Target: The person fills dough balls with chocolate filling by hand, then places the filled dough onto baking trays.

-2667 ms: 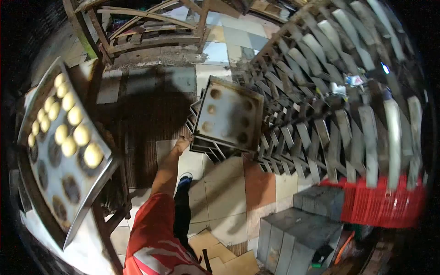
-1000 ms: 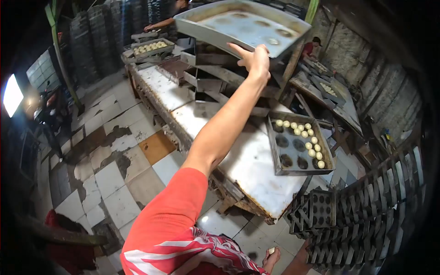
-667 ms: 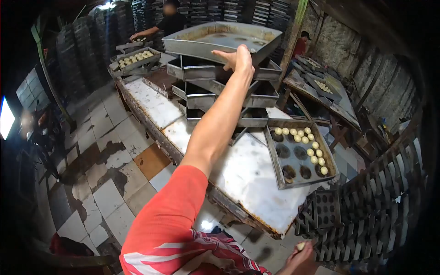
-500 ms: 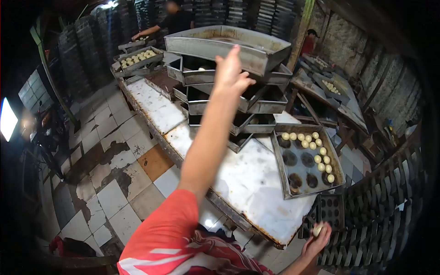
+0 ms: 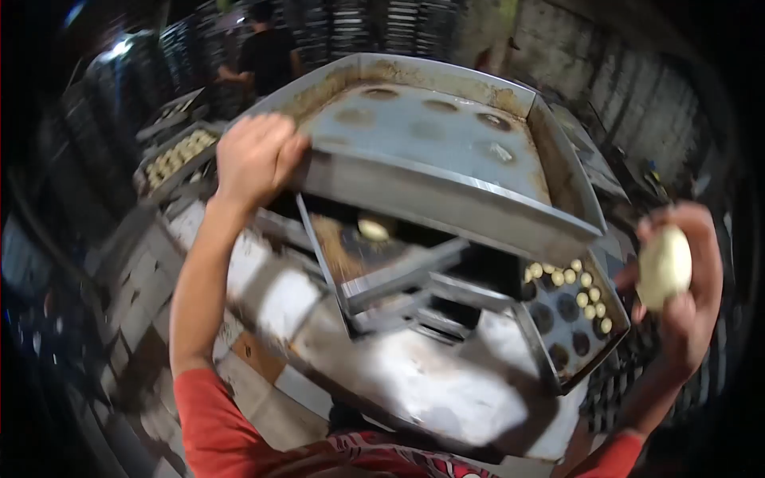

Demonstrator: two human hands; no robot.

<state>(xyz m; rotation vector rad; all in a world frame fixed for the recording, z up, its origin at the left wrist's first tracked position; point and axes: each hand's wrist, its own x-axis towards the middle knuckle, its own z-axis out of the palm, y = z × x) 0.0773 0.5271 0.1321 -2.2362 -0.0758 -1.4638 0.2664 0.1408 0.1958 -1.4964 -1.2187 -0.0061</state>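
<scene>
My left hand (image 5: 256, 155) is closed over the near left corner of a large metal baking tray (image 5: 446, 199). This tray is tilted above the stack, and its dark round marks show inside. My right hand (image 5: 701, 247), at the right, holds a pale dough ball (image 5: 665, 269) in curled fingers. Beneath the raised tray lies another tray (image 5: 331, 251) with one dough ball (image 5: 372, 229) in it. To the right, a smaller-looking tray (image 5: 535, 350) carries several dough balls (image 5: 590, 299) along its far and right sides.
The trays rest on a pale worktable (image 5: 398, 374) with worn edges. At the far left stands a tray of dough balls (image 5: 182, 155), near a person in dark clothing (image 5: 267, 56). Stacked metal trays (image 5: 351, 28) line the back, and tiles cover the floor (image 5: 151, 319).
The top tray has come up off the stack toward me, with my left hand now gripping its corner. My right hand has risen from the lower right, still holding the dough ball.
</scene>
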